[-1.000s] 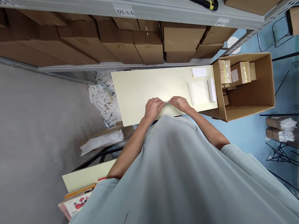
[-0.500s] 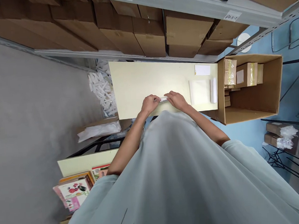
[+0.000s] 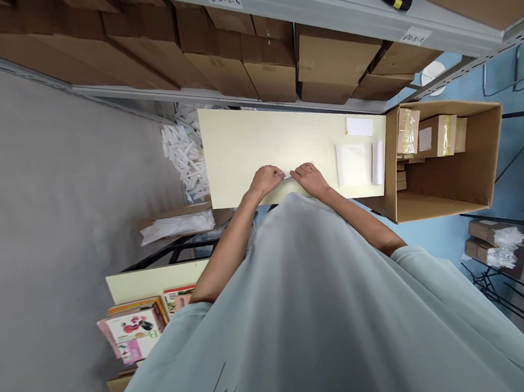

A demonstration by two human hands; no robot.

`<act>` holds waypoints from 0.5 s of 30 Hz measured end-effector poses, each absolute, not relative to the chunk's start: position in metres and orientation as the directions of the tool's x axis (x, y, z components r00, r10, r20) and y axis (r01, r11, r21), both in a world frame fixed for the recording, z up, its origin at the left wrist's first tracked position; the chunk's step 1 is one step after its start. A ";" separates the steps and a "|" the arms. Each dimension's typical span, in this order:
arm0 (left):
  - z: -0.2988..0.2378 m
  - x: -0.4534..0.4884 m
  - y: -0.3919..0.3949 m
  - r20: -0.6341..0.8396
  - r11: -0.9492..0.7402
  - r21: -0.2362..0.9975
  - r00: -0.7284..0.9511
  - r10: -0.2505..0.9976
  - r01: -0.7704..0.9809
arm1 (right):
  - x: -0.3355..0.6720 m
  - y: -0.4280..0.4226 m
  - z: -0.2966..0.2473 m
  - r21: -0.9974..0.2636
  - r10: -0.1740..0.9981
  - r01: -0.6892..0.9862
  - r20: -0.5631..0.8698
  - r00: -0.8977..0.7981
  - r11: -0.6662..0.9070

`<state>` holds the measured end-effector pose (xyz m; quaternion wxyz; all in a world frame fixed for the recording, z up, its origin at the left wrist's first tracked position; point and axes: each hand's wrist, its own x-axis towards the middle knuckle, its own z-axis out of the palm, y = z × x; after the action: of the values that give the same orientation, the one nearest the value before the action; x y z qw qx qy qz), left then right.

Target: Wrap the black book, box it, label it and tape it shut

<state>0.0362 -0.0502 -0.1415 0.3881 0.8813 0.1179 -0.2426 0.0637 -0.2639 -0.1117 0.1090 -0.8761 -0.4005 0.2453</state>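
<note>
Both of my hands meet over the near edge of the pale yellow tabletop (image 3: 241, 144). A small narrow white strip (image 3: 287, 175), perhaps folded paper or film, spans the gap between them. Its left end is pinched by my left hand (image 3: 267, 179), fingers closed. At the other end, my right hand (image 3: 309, 178) grips it with curled fingers. My fingers cover most of the strip, so its exact kind is hidden. To the right lie a stack of thin white sheets (image 3: 355, 163) and a white roll (image 3: 378, 162). Behind them rests a small white label pad (image 3: 359, 126).
An open cardboard box (image 3: 447, 179) with smaller taped boxes adjoins the table's right end. Left of the table is a heap of white folded pieces (image 3: 188, 165). A metal shelf (image 3: 304, 10) with cartons runs along the back. Books (image 3: 134, 328) lie at lower left.
My right hand's fingers have drawn in and curled more around the strip's end. Less of the strip shows now. The whole view has shifted slightly.
</note>
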 end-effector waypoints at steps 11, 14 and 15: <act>-0.134 0.002 -0.047 -0.261 -0.742 0.667 0.955 -0.141 0.073 | 0.067 -0.256 -0.100 -0.317 0.609 0.532 -0.554 0.568 -0.785; -0.136 0.008 -0.043 -0.317 -0.735 0.666 0.940 -0.124 0.127 | 0.070 -0.254 -0.098 -0.306 0.590 0.517 -0.562 0.580 -0.800; -0.134 0.013 -0.041 -0.316 -0.727 0.676 0.938 -0.139 0.120 | 0.072 -0.253 -0.098 -0.318 0.582 0.495 -0.558 0.592 -0.809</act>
<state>0.0126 -0.0411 -0.1345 0.3693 0.9126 -0.0052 -0.1754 0.0721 -0.2531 -0.0976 0.0644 -0.8898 -0.3025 0.3355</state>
